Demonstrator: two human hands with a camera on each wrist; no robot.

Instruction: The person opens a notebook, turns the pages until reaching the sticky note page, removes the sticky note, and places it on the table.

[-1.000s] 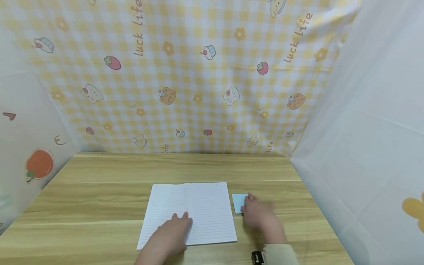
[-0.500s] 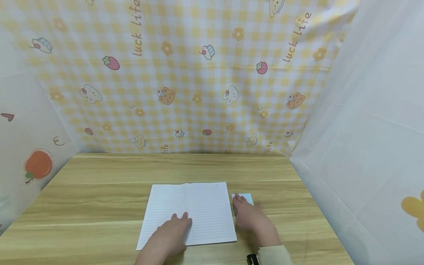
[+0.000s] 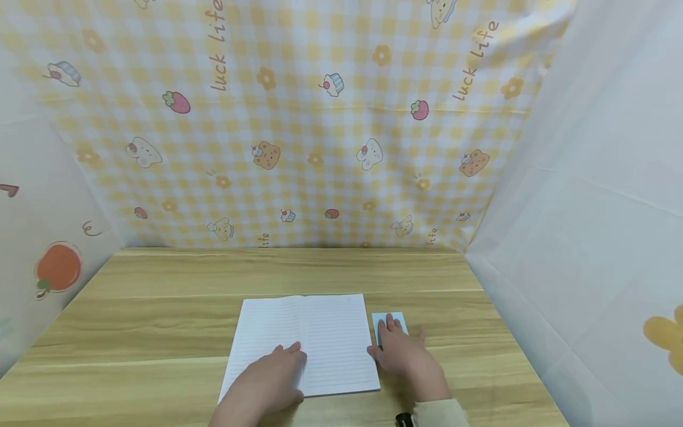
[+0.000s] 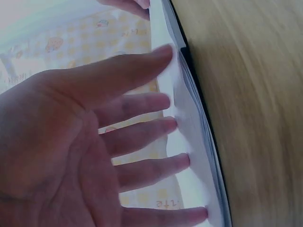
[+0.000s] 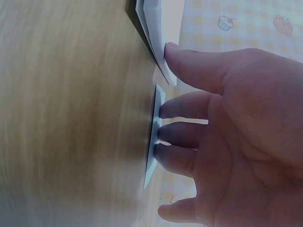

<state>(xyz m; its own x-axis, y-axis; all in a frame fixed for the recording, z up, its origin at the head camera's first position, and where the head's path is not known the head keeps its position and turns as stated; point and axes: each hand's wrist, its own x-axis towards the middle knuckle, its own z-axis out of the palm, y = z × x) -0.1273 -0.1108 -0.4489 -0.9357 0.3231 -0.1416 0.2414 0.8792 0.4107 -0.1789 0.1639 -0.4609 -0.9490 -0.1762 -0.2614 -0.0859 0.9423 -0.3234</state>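
Notebook [image 3: 341, 344] lies under left hand [image 3: 273, 378], blue paper [image 5: 150, 168] under right hand [image 3: 404, 357].

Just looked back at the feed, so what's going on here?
A person is working with two bare hands at a light wood-grain table. The left hand, fingers spread, touches the open white lined-paper notebook near its centre fold. The right hand has fingertips on a small pale-blue paper square lying just right of the notebook, with its thumb at the notebook's right edge. Both paper items lie on the table; neither is lifted.
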